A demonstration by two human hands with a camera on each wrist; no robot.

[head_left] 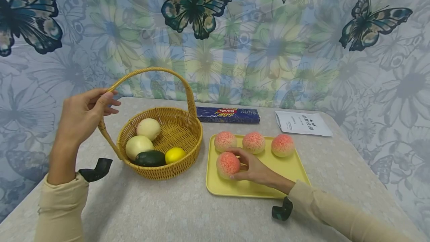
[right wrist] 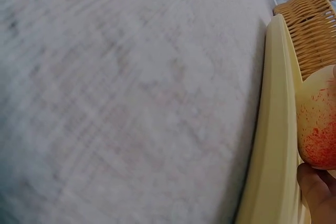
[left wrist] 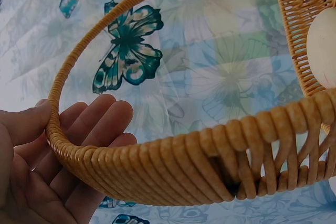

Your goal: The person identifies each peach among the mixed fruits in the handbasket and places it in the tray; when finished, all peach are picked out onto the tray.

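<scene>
Over on the left, the person's left hand (head_left: 82,114) has the basket handle (head_left: 151,69) between its thumb and loosely bent fingers. Low and to the right of those fingers sits the wicker basket (head_left: 178,133). Next along, a peach (head_left: 227,164), round with no long axis, is pinched between the thumb and fingers of the right hand (head_left: 256,169), plainly the nearer one; from these fingertips the basket lies leftward. I can't quite tell whether the peach touches the yellow tray (head_left: 292,167) below. Three more peaches (head_left: 254,143) sit in a row just beyond those fingers.
</scene>
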